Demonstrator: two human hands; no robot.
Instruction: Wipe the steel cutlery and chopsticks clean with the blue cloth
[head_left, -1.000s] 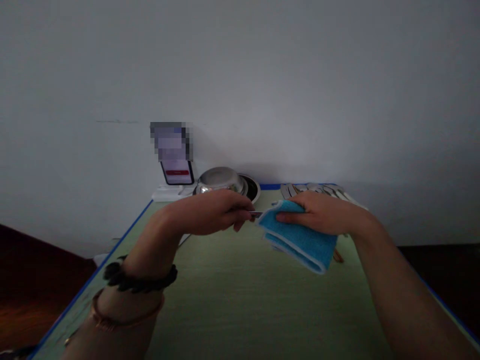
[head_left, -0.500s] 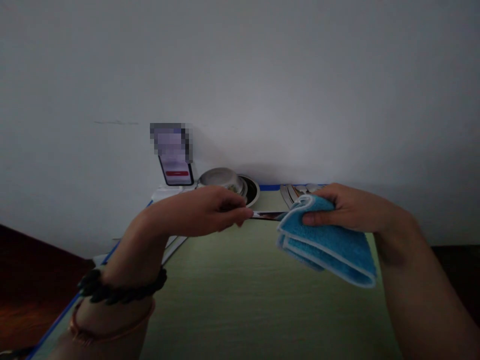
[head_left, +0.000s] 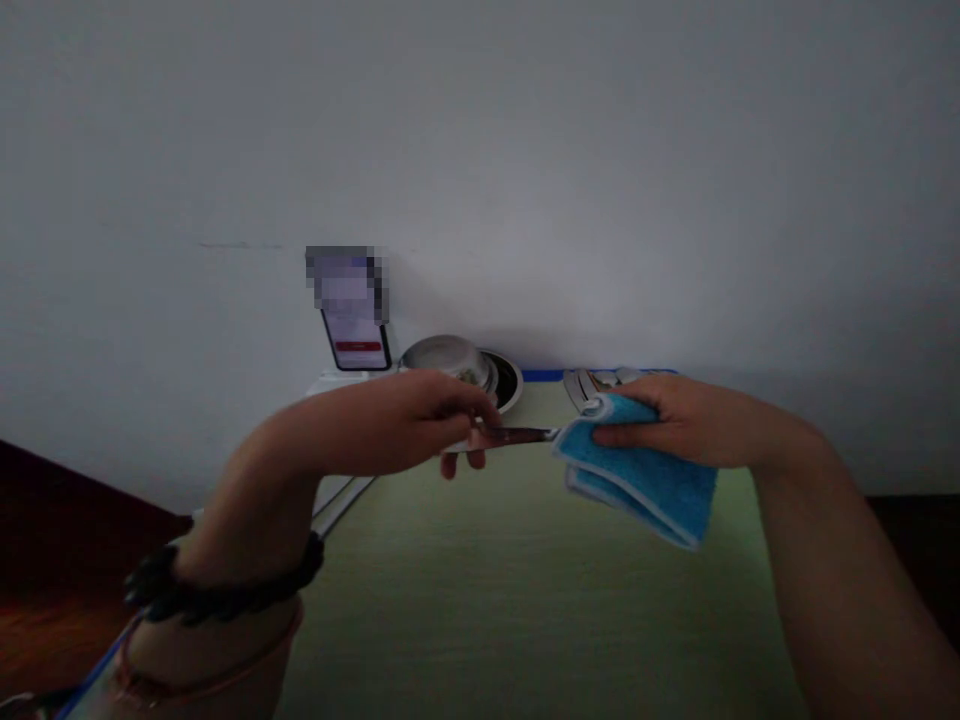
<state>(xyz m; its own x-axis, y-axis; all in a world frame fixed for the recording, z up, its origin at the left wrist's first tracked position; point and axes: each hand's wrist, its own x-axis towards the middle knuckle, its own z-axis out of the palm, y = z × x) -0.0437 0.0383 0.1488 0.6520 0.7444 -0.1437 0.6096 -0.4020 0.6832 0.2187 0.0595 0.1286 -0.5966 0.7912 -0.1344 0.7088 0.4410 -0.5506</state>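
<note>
A shiny, flat piece of metal cutlery (head_left: 525, 435), narrow and blade-like, stretches level between both hands above the table. Its left end lies among the fingers of my left hand (head_left: 397, 420), closed around it with two fingertips showing beneath. My right hand (head_left: 682, 420) grips a folded blue cloth (head_left: 645, 480) with pale edging, thumb pressed on top. The cutlery's right end goes into the cloth's fold and is hidden there, so its exact kind is unclear.
Behind the left hand, a metal bowl (head_left: 442, 355) rests by a dark round dish (head_left: 510, 380). A phone (head_left: 356, 345) leans upright on a white stand near the wall. Several pieces of cutlery (head_left: 577, 390) lie at the back right. The light green table (head_left: 510, 600) has blue edging.
My left hand has shifted slightly left and turned, with fingertips now visible under the cutlery. More metal shows near the left fingers. The cloth has moved slightly left and its hanging corner has risen.
</note>
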